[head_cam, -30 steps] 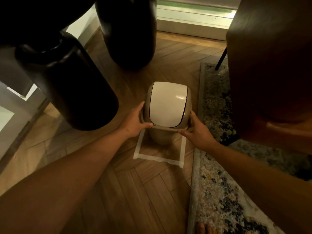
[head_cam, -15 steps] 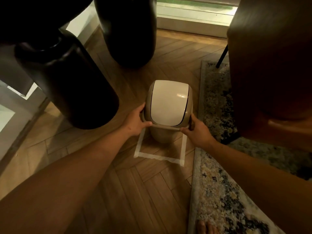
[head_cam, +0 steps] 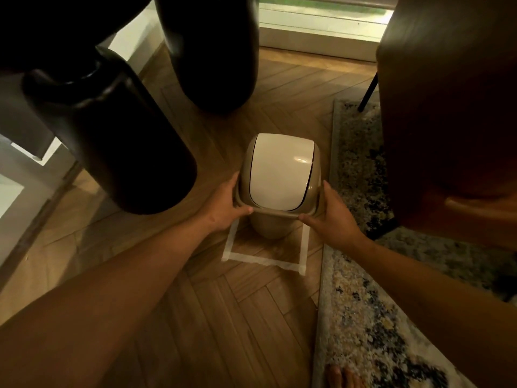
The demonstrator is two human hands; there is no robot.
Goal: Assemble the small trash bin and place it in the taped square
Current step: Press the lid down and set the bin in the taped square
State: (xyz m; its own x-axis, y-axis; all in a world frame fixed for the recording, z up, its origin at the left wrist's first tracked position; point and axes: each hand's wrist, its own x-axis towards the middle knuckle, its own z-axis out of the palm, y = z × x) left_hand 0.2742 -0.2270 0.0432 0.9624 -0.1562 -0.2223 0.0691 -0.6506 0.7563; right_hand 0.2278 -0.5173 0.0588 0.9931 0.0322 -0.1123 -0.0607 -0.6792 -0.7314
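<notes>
The small trash bin [head_cam: 275, 219] stands upright inside the taped square [head_cam: 265, 257] on the herringbone wood floor [head_cam: 223, 317], its base toward the far side of the outline. The white swing lid [head_cam: 279, 172] sits closed in the beige top frame. The left hand [head_cam: 223, 208] grips the left edge of the frame, thumb on the near rim. The right hand [head_cam: 333, 219] grips the right edge in the same manner. Whether the base fully touches the floor cannot be determined. A patterned rug [head_cam: 363, 317] lies just beside the right tape strip. Two large dark vases [head_cam: 117, 141] stand to the left and behind.
</notes>
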